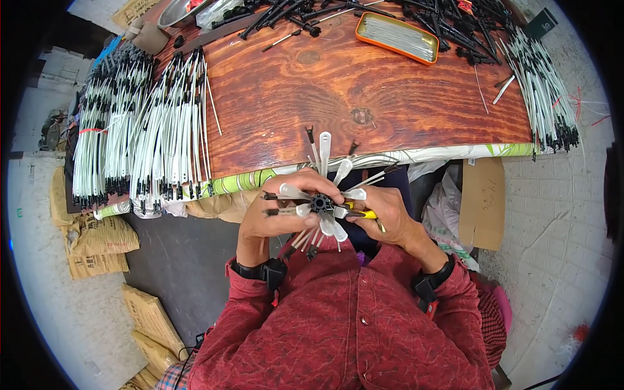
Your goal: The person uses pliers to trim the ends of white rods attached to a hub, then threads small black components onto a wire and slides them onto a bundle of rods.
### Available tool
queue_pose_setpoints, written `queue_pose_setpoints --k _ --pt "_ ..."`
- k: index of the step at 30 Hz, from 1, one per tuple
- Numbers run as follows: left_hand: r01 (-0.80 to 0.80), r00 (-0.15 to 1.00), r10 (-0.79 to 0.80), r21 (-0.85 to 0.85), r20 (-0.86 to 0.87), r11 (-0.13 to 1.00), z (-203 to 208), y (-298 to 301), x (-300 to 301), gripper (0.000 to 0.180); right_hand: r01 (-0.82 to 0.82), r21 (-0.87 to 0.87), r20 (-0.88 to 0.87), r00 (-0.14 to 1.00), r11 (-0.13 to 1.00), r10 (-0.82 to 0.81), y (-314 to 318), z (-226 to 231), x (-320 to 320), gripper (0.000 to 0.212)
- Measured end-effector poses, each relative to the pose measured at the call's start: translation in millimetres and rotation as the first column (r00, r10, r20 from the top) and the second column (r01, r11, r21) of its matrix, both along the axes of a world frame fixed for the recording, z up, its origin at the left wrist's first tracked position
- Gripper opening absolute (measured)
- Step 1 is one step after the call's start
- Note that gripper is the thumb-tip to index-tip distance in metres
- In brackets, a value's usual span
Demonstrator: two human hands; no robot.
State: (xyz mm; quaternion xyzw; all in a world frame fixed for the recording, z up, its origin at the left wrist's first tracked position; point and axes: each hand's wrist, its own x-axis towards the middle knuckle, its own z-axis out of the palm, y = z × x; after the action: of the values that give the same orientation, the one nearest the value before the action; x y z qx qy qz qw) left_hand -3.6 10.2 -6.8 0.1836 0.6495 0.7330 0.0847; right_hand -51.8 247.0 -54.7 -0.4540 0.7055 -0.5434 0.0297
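In front of my chest, my left hand [281,207] is closed round an umbrella frame, its thumb and fingers on either side of the centre. The frame's round black notched hub [321,203] faces up. White flat rib pieces [325,151] and thin rods with black ends fan out round it. My right hand [385,213] is closed on a pair of pliers [361,213] with yellow and black handles. The pliers' jaws reach in beside the hub, among the ribs; what they bite on is too small to make out.
Bundles of white ribs with black joints [170,130] lie on the left of the wooden table [279,97], and another bundle [543,91] on the right. An orange tin [434,60] holds thin metal pins. Black shafts [468,29] are heaped behind. Cardboard [482,205] stands below right.
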Motion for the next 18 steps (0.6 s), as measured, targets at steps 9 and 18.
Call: queue_pose_setpoints --k 9,18 --pt "0.049 0.997 -0.05 0.025 0.051 0.999 12 0 -3 0.039 -0.026 -0.004 -0.057 0.998 1.0 0.026 4 3 -3 0.026" --pt "0.046 0.999 -0.047 -0.259 0.003 0.965 16 -3 -8 0.037 -0.067 0.12 -0.071 0.995 0.991 0.075 18 21 -10 0.028"
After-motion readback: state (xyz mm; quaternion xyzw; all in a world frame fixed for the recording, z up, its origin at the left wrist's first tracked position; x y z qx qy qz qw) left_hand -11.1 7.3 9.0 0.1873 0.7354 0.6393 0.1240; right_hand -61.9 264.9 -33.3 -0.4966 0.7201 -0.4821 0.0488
